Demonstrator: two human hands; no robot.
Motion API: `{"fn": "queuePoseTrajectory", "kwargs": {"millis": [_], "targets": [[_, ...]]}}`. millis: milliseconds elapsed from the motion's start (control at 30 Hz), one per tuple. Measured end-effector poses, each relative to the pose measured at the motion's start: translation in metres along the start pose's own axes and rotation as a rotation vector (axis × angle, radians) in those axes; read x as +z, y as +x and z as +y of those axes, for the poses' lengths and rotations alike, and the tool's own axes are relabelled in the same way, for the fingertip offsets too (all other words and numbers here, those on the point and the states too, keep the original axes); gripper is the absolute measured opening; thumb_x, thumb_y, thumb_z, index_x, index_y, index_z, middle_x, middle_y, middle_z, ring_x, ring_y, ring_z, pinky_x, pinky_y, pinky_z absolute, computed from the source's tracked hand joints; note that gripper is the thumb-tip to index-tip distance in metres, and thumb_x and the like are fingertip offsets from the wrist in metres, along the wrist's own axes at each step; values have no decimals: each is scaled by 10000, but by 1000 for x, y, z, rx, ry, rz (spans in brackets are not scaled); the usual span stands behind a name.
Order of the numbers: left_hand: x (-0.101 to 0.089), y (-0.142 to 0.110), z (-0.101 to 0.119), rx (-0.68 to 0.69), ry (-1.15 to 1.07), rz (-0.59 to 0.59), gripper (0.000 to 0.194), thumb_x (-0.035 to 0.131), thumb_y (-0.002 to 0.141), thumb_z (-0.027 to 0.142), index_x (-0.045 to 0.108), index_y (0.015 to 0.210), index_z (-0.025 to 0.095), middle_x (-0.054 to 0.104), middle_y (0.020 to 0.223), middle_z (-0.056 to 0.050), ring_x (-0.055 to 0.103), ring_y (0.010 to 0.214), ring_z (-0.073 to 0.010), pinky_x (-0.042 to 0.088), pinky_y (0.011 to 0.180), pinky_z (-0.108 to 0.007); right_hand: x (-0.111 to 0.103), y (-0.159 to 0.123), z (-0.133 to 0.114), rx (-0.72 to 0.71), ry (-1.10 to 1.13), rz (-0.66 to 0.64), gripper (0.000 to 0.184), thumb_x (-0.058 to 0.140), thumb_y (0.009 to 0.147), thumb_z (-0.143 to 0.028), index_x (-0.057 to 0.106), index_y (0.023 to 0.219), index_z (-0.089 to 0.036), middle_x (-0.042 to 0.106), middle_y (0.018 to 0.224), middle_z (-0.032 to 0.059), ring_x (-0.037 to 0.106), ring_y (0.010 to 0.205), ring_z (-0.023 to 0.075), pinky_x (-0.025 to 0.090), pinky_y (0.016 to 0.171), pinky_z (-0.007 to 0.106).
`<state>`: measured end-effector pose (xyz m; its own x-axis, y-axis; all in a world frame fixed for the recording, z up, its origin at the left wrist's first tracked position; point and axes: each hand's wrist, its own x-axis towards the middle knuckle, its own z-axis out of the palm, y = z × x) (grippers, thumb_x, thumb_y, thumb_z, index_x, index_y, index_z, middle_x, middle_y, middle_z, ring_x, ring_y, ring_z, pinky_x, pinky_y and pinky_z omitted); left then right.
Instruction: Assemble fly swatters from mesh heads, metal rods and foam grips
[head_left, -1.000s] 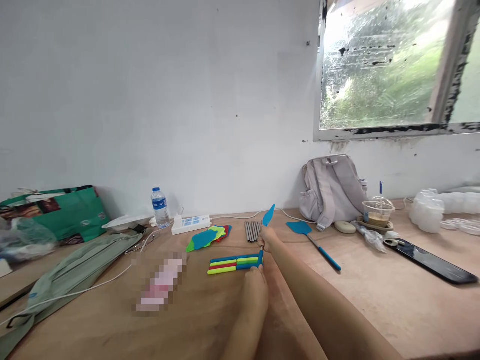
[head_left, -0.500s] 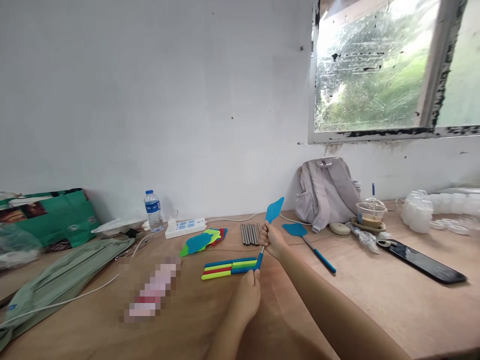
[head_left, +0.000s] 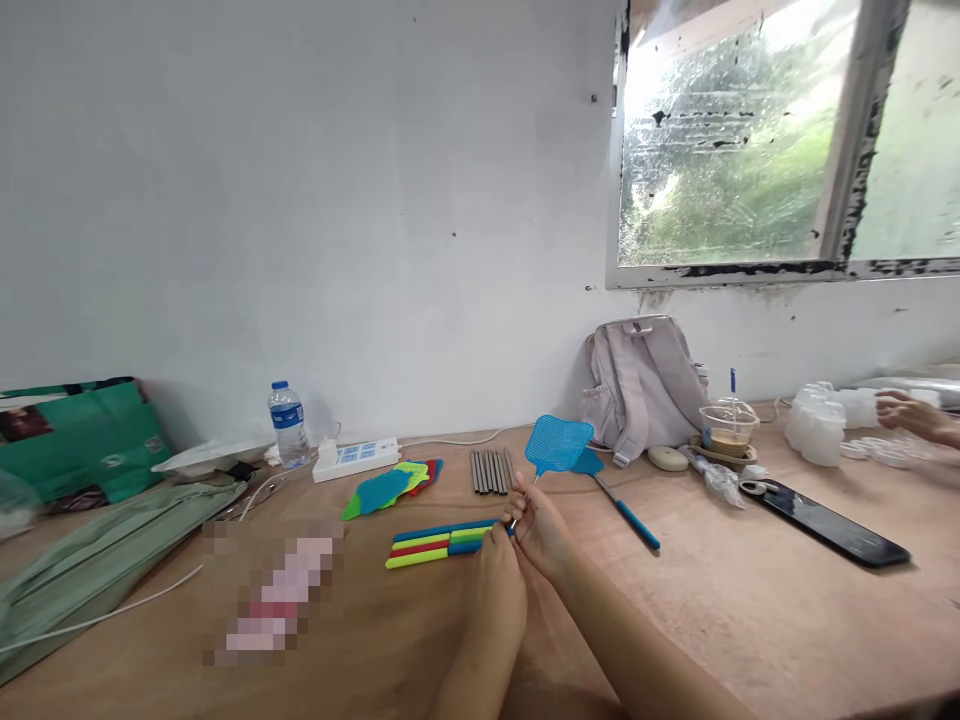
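Observation:
A fly swatter with a blue mesh head (head_left: 559,443) stands raised between my hands, its head facing me. My left hand (head_left: 499,580) is closed round its blue handle, which the fingers mostly hide. Just above, my right hand (head_left: 544,525) grips the thin metal shaft with bent fingers. To the left lie coloured handles (head_left: 420,548) in rows: blue, yellow, red and green. Behind them are several metal tubes (head_left: 489,472) side by side and a fanned pile of swatter heads (head_left: 384,490). Another blue fly swatter (head_left: 637,525) lies to the right, its head partly covered.
A water bottle (head_left: 289,425) and a power strip (head_left: 356,459) stand at the back left. A backpack (head_left: 645,390), a drink cup (head_left: 727,428) and a phone (head_left: 829,525) are on the right. Another person's hand (head_left: 911,415) reaches near white plastic bottles (head_left: 817,430).
The swatter's head has turned from edge-on to face me and come lower. My right hand has slid down the shaft close to my left hand. Another person's hand has appeared far right.

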<state>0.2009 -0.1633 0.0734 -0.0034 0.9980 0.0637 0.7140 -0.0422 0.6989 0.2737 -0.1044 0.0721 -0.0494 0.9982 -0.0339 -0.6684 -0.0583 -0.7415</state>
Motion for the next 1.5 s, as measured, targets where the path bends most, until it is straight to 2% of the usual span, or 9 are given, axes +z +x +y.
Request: {"fn": "queuePoseTrajectory", "kwargs": {"millis": [167, 267, 400, 533, 633, 900, 1133, 1300, 1500], "targets": [[14, 2, 4, -61, -94, -21, 169, 384, 804, 58, 501, 866, 163, 611, 878, -148, 578, 844, -280, 344, 713, -332, -9, 16, 8, 31, -29, 209, 296, 563, 822, -255, 386, 594, -194, 214, 400, -132, 177, 297, 36, 206, 283, 162], [16, 4, 4, -92, -211, -64, 125, 455, 780, 74, 481, 766, 196, 580, 725, -76, 566, 757, -249, 334, 662, -306, -15, 24, 10, 84, -70, 258, 137, 534, 865, -268, 548, 849, -134, 532, 648, -44, 469, 458, 57, 412, 409, 180], [10, 7, 1, -124, -457, -167, 181, 434, 835, 148, 434, 665, 208, 503, 662, -15, 510, 633, -162, 313, 562, -247, -16, 24, 5, 145, -96, 205, 243, 516, 879, -293, 542, 1064, -139, 591, 975, 47, 594, 756, 138, 520, 622, 296], [8, 8, -3, -269, -742, -373, 281, 295, 901, 347, 327, 653, 220, 284, 493, 100, 207, 347, -58, 194, 423, -186, -12, 17, -2, 136, -89, 132, 120, 524, 874, -211, 537, 795, -121, 489, 602, -67, 406, 404, 26, 343, 353, 138], [6, 7, -3, -324, -937, -491, 309, 316, 891, 404, 292, 647, 215, 222, 480, 126, 74, 346, -27, 118, 403, -154, -7, 11, -2, 103, -74, 91, 324, 569, 811, -112, 352, 581, -182, 216, 414, -142, 135, 303, 8, 110, 269, 134], [-43, -33, -37, -311, -1103, -829, 283, 357, 872, 340, 418, 635, 197, 176, 472, 107, 64, 359, -51, 150, 397, -182, -11, 22, -73, -45, -152, 3, 455, 634, 746, -194, 213, 575, -230, 85, 418, -149, 87, 307, 19, 132, 265, 148], [-79, -32, -105, 140, -68, -134, 181, 472, 807, 263, 622, 907, 247, 566, 949, -40, 504, 916, -200, 348, 836, -297, -33, 19, -95, 105, -379, -45, 315, 521, 763, -155, 268, 586, -216, 234, 407, -123, 132, 323, 19, 108, 309, 140], [-82, 0, -113, 227, 76, -89, 234, 413, 838, 245, 637, 906, 241, 565, 919, -38, 511, 884, -204, 360, 852, -319, -45, 11, -64, 174, -540, -7, 195, 464, 711, -120, 312, 633, -214, 356, 457, -95, 216, 316, 26, 120, 341, 141], [-79, 26, -128, 509, 158, -143, 316, 419, 842, 166, 648, 998, 318, 621, 1023, -16, 504, 989, -207, 329, 912, -324, -55, 19, -47, -9, -725, 49, 199, 471, 652, -108, 345, 744, -232, 340, 540, -112, 302, 327, 48, 202, 356, 170]]}}
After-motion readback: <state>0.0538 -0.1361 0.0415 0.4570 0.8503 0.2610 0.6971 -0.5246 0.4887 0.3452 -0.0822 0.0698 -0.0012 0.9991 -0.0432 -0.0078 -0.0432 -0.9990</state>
